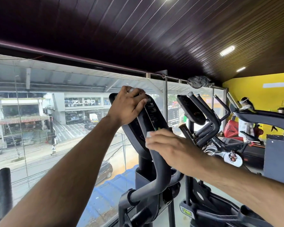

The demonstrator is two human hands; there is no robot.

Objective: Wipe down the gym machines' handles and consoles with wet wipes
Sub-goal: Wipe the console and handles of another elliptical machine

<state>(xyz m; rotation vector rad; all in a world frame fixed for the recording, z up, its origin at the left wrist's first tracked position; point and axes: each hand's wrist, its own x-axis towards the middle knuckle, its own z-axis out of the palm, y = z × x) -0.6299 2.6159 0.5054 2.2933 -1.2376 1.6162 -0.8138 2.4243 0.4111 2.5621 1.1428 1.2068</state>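
Matte black plastic forms the long, rounded console (152, 118) of the nearest elliptical machine, its glossy face printed with small white icons. The left hand (127, 106) grips the console's top edge, fingers curled over it, and something pale peeks out above the knuckles; what it is cannot be told. The right hand (169, 147) lies lower, its fingers straight and close together, pressing a white wet wipe (148, 136) flat against the console's lower right side. Only a corner and an edge of the wipe show; the hand hides the remainder, along with the console's bottom. Below, a curved tubular handlebar (161, 174), smooth and dark grey, sweeps down beside the square upright post (144, 177). At the left edge stands a foam-covered handle (5, 192), cut off below. To the right, just beyond, a second elliptical (202, 115) crowds close with its own console and black bars. Behind everything a glass wall (39, 128) shows a street and shopfronts. A yellow wall (259, 95) closes the far right, under a dark slatted ceiling (154, 38).
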